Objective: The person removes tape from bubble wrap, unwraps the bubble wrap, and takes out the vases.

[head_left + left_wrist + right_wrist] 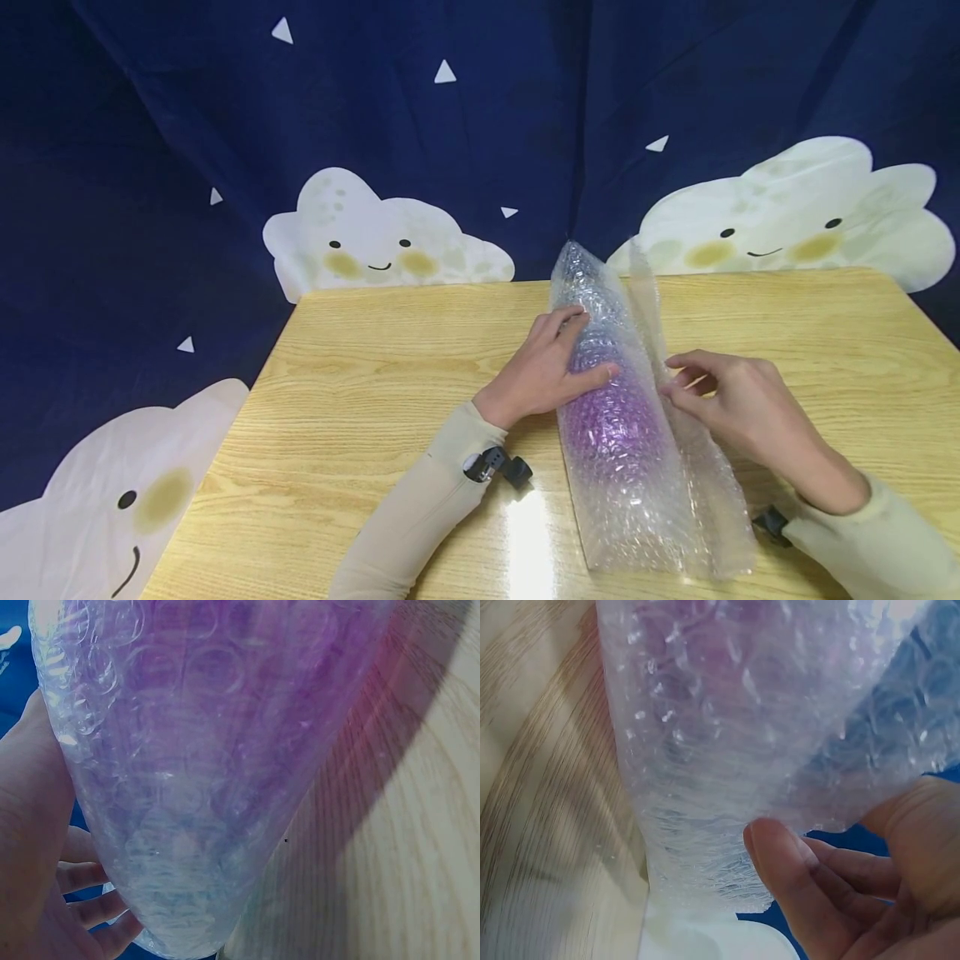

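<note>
A purple and pale blue item (618,433), its kind obscured, lies on the table inside a long bubble-wrap bundle (630,517) that tapers at the far end. My left hand (546,362) rests on the bundle's upper left part, thumb across the top and fingers along the side. In the left wrist view those fingers (90,904) lie beside the narrow end. A loose flap of bubble wrap (720,500) runs down the bundle's right side. Its edge is pinched between thumb and fingers of my right hand (738,404). The right wrist view shows the fingertips against the film (705,855).
A light wood-grain table (390,367) lies under everything. Behind it hangs a dark blue cloth (480,125) with smiling clouds and small white triangles. The bundle's tip reaches the table's far edge. Small black devices sit on both wrists.
</note>
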Available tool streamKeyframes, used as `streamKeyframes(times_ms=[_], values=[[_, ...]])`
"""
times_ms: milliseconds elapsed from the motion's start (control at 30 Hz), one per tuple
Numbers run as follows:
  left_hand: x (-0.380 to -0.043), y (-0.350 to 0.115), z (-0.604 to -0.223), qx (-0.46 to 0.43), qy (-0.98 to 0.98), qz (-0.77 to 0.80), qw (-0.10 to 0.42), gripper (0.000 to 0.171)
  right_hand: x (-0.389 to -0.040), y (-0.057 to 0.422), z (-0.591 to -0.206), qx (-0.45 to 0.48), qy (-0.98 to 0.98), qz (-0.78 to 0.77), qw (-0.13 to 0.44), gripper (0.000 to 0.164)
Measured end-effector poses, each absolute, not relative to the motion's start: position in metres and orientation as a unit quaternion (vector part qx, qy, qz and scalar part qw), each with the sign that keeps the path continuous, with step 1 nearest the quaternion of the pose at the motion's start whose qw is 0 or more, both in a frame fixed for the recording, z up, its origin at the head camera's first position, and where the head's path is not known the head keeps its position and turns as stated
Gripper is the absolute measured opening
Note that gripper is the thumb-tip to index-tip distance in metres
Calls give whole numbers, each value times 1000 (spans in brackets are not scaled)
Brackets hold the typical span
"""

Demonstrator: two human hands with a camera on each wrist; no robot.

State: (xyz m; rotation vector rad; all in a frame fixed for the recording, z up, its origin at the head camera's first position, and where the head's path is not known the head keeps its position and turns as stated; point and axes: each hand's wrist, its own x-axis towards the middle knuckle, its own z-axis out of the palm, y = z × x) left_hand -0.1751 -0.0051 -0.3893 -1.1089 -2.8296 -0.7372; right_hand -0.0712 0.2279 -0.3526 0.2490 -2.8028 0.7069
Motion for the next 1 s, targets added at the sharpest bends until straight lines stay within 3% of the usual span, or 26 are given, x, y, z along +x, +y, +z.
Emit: streamKeyframes(times_ms=[1000], values=[[-175,-5,-389,-358,-904,-236,10,89,-76,237,-358,78,-965,227,105,23]])
